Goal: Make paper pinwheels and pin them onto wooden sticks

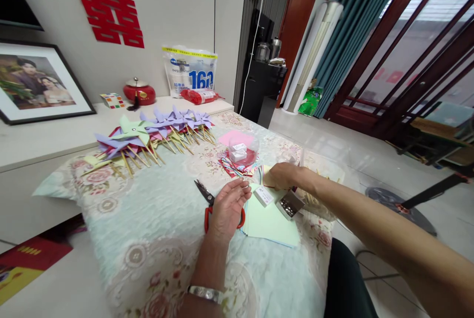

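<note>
My left hand [226, 205] is raised over the table, palm partly up, thumb and fingertips pinched together. Whatever is between them is too small to name. Beneath this hand lie black scissors [203, 191] with red handles, partly covered by it. My right hand [283, 176] reaches down at the far edge of a stack of light green paper [272, 226], its fingers curled and mostly hidden beside a cream piece of paper [266, 178]. On the stack sit a small white box [263, 196] and an open little box [289, 208] of small metal pieces.
Finished paper pinwheels [134, 130] on sticks lie in a row at the back left. Beyond my hands stands a clear round tub [253, 146] with small white boxes, amid paper scraps [233, 167]. A clear container [331, 209] with sticks is at the right table edge.
</note>
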A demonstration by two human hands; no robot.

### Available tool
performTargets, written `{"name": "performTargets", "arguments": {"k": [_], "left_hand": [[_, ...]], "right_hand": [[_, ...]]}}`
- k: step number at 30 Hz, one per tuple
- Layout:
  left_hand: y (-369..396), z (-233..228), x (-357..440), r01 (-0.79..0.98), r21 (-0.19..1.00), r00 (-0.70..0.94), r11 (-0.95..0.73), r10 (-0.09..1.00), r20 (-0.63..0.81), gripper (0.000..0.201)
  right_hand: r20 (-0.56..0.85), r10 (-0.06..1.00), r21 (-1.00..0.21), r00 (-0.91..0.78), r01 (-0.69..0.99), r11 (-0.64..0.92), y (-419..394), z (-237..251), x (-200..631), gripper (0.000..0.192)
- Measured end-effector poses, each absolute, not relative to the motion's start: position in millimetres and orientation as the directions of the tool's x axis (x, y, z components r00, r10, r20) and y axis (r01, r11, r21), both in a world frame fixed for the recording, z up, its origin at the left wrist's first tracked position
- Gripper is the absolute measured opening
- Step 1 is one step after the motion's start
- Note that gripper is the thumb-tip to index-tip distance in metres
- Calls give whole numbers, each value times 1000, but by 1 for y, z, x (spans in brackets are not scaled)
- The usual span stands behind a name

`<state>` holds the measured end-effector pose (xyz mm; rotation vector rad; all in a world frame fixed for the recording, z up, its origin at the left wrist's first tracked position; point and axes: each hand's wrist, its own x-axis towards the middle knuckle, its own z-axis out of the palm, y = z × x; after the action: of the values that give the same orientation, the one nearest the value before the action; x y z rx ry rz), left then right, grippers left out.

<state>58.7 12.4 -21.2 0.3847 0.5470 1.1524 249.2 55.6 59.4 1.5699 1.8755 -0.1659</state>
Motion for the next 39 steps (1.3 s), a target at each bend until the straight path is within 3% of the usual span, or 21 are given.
{"name": "performTargets", "arguments": {"k": [9,24,39], "left_hand": [[13,-24,59,-752,552,304,359,933,-191,38],[11,-21,60,-743,567,309,356,934,-181,34],[10,-19,61,-736,572,321,362,931,-175,33]], "right_hand": [[-630,761,293,-155,860,418,54,66,247,32],[-594,794,314,-132,870,380,58,58,251,32],[-618,754,298,-221,822,485,62,52,255,26]]}}
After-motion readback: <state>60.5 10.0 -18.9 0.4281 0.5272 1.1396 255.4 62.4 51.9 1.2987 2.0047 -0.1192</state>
